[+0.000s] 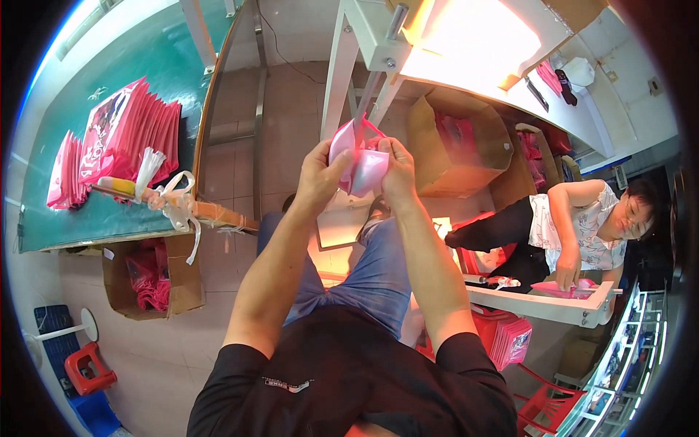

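Note:
In front of me my left hand [320, 173] and my right hand [398, 175] grip a glossy pink plastic bag [371, 172] from its two sides. The bag is spread and bent around the lower end of a slim metal rod [370, 98], which slants down from a white metal frame [362, 29]. Both thumbs lie on the bag's near face, and the other fingers are partly hidden behind it. What the bag contains, if anything, I cannot make out.
Pink packets [120, 138] stand in rows on the green table [58, 226] at left, near a stick tied with white strips. Cardboard boxes [473, 171] hold pink goods at right. A co-worker [582, 218] handles a pink bag at another white frame. A red stool [89, 370] sits lower left.

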